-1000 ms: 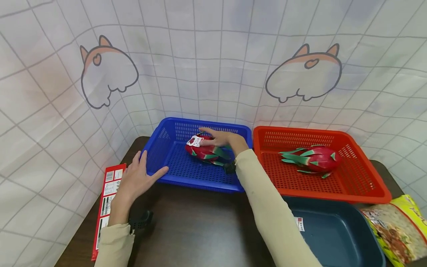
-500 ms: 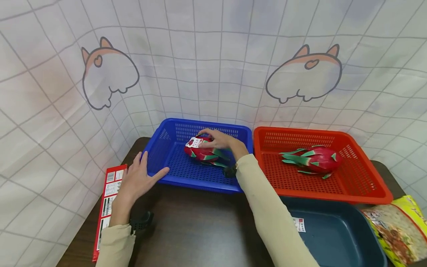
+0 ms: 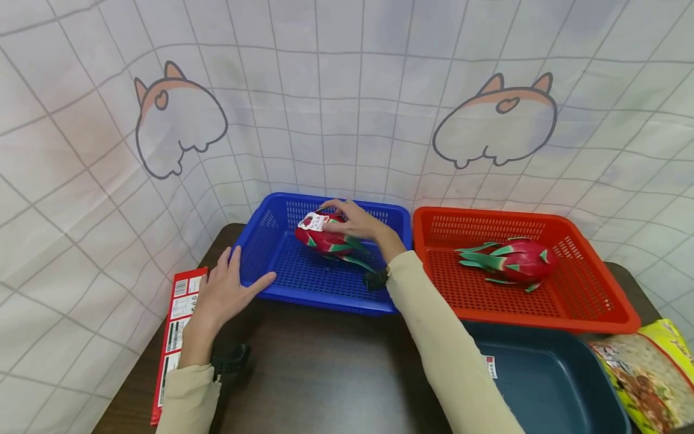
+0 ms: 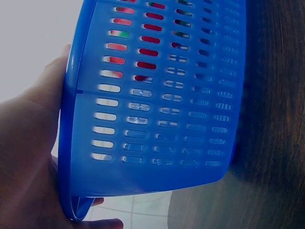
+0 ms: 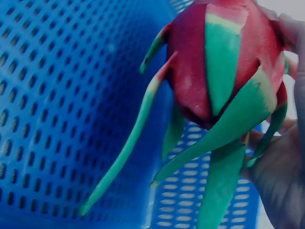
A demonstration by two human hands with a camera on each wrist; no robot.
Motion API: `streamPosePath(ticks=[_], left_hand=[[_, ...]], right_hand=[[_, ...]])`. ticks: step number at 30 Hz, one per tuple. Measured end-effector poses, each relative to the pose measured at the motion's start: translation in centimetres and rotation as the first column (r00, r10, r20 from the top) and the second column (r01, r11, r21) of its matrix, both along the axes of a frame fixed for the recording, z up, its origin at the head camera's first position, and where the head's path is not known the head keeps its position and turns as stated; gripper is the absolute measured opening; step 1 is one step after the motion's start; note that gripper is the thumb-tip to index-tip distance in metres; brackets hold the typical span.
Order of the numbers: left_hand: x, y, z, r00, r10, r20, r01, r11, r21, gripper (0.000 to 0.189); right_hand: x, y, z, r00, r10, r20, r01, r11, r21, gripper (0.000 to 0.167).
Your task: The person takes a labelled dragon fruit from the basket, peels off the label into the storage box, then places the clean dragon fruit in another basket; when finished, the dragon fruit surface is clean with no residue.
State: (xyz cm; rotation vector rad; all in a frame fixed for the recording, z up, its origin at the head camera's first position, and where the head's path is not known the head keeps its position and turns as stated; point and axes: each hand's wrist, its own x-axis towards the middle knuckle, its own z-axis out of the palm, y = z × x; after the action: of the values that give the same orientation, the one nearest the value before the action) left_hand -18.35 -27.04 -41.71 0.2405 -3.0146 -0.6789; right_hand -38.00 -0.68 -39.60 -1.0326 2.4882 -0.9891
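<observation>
My right hand (image 3: pixel 355 220) grips a dragon fruit (image 3: pixel 324 242) from above, inside the blue basket (image 3: pixel 331 303). The fruit is red with green scales and carries a white label (image 3: pixel 312 222). In the right wrist view its long green scales (image 5: pixel 238 109) hang over the perforated basket floor, and the fingers wrap its far side. My left hand (image 3: pixel 223 294) rests at the blue basket's front left corner, fingers fairly straight along the rim and thumb spread. The left wrist view shows that hand against the basket rim (image 4: pixel 69 109), with red fruit showing through the slots.
A second dragon fruit (image 3: pixel 522 263) lies in the orange-red basket (image 3: pixel 499 311) to the right. In front of that is a dark blue tray (image 3: pixel 547 386), with a yellow food packet (image 3: pixel 645 374) beside it. A red and white packet (image 3: pixel 175 337) lies by my left forearm.
The right hand has raised the dragon fruit slightly and shifted it a little left and back. The left hand keeps its place at the basket rim.
</observation>
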Motion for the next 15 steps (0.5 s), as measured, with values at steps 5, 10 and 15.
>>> streamPosePath(ticks=[5, 10, 15], left_hand=[[0.1, 0.1, 0.0, 1.0, 0.005, -0.005, -0.005, 1.0, 0.005, 0.111], [0.2, 0.1, -0.1, 1.0, 0.006, -0.007, -0.006, 1.0, 0.005, 0.112], [0.1, 0.2, -0.1, 1.0, 0.005, -0.012, -0.005, 1.0, -0.001, 0.111]], right_hand=[[0.5, -0.4, 2.0, 1.0, 0.004, -0.015, -0.006, 0.989, -0.146, 0.058], [1.4, -0.5, 3.9, 1.0, 0.013, -0.003, -0.014, 0.972, -0.236, 0.058], [2.4, -0.3, 5.7, 1.0, 0.013, 0.0, -0.012, 0.955, -0.297, 0.057]])
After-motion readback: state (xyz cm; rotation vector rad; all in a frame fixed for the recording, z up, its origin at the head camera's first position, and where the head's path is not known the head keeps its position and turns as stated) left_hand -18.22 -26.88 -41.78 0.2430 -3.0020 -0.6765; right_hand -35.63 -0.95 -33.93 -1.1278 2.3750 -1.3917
